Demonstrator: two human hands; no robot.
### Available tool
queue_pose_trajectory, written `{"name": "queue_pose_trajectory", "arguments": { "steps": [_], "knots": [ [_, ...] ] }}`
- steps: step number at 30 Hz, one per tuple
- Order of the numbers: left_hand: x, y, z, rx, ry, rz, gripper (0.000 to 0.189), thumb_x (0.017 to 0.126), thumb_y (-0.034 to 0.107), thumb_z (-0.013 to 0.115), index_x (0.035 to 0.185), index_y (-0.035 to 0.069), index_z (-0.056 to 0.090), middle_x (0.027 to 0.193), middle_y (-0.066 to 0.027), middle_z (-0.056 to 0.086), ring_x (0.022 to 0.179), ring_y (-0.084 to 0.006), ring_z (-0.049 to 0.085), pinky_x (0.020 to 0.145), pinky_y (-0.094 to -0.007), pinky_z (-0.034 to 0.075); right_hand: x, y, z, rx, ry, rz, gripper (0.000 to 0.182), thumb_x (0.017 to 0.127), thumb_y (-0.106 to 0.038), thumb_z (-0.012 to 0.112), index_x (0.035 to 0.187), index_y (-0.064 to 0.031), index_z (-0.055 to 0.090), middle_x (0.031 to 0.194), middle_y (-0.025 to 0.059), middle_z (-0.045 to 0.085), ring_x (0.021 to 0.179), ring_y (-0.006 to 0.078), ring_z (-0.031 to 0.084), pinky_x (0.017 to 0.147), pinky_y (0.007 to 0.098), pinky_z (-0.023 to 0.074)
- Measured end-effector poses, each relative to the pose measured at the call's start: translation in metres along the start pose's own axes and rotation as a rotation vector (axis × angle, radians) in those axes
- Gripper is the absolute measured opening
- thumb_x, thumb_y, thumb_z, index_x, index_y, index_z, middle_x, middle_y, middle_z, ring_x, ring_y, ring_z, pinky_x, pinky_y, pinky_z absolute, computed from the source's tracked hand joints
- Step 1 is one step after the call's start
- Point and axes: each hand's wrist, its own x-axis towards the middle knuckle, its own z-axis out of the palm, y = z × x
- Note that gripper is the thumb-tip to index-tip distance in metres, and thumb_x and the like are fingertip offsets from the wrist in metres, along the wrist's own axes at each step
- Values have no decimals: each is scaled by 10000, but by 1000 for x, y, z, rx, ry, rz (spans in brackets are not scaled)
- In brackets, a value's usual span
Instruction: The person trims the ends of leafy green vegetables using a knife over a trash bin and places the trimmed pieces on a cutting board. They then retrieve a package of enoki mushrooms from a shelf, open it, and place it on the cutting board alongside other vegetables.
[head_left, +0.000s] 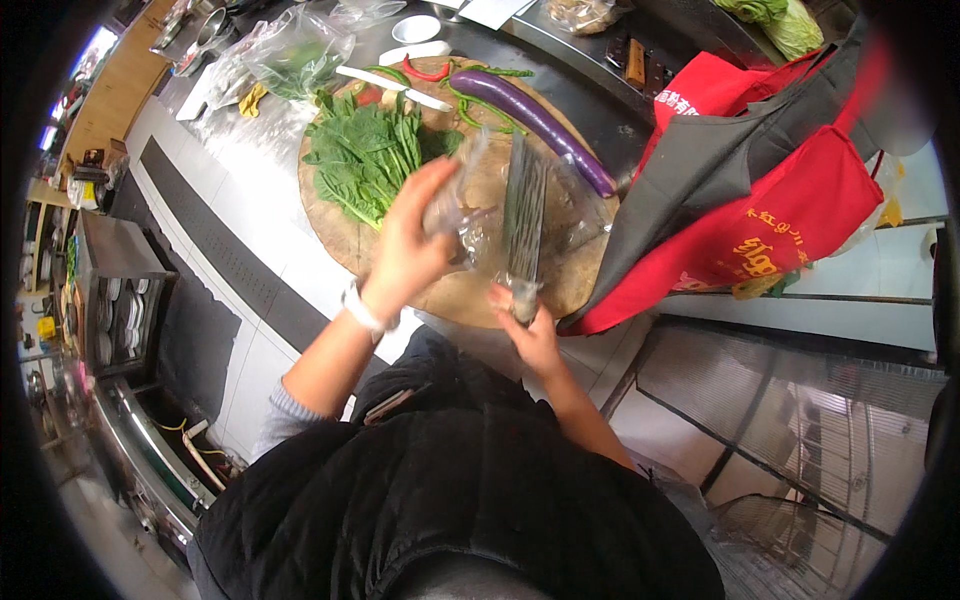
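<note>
A round wooden chopping board (450, 300) lies before me. My right hand (536, 337) is closed around the handle of a cleaver (526, 210), its dark, streaked blade pointing away from me over the board. Blurred by motion, my left hand (411, 240) has clear plastic film (457, 202) between thumb and fingers. More crumpled clear plastic lies on the board around the blade. Leafy greens (364, 154) lie at the board's left. A long purple eggplant (536, 120) rests along its far right side. Green chili peppers (480, 112) and a red chili pepper (427, 73) lie near the far edge.
A white-handled knife (397, 86) lies across the far left of the board. Beyond are a bag of greens (300, 64) and a small white bowl (416, 28). A red and grey cloth bag (750, 187) overhangs the board's right side. Cabbage (787, 26) sits far right.
</note>
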Motion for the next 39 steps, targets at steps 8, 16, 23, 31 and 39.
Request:
{"name": "queue_pose_trajectory", "arguments": {
  "steps": [8, 16, 23, 31, 39],
  "knots": [
    [-107, -17, 70, 970, -447, 119, 567, 724, 126, 542, 1261, 0, 411, 1386, -242, 242, 1209, -442, 310, 882, -618, 305, -1, -26, -28, -4, 154, 34, 166, 835, -50, 575, 984, 17, 547, 794, 72, 620, 670, 122, 595, 606, 241, 488],
    [-129, -28, 95, 1148, -708, 67, 799, 727, 412, 606, 1311, -53, 322, 1338, -302, 263, 1052, -363, 396, 758, -424, 423, -84, -15, -35, -322, 136, 498, 478, 750, -214, 693, 1114, 44, 522, 726, 53, 612, 585, 102, 556, 541, 257, 448],
    [-133, -28, 91, 1214, -740, 146, 875, 687, 469, 629, 1270, -115, 337, 1299, -314, 318, 987, -333, 414, 710, -373, 443, -73, -15, -27, -457, 90, 369, 515, 745, -252, 692, 1108, 66, 515, 932, 180, 636, 870, 233, 620, 760, 328, 467],
    [-134, -40, 94, 1261, -589, 411, 662, 694, 345, 533, 1149, -133, 477, 1164, -340, 455, 839, -335, 455, 540, -336, 437, -50, -18, -24, -495, 32, 339, 418, 725, -198, 685, 1060, 10, 546, 837, 144, 598, 760, 251, 568, 670, 334, 453],
    [-134, -46, 92, 1157, -557, 464, 727, 645, 401, 553, 1126, -140, 489, 1141, -350, 470, 799, -327, 475, 471, -284, 424, -8, -15, -13, -542, 51, 170, 385, 707, -141, 669, 1042, 6, 548, 906, 223, 607, 863, 381, 582, 749, 398, 458]
  ]
}}
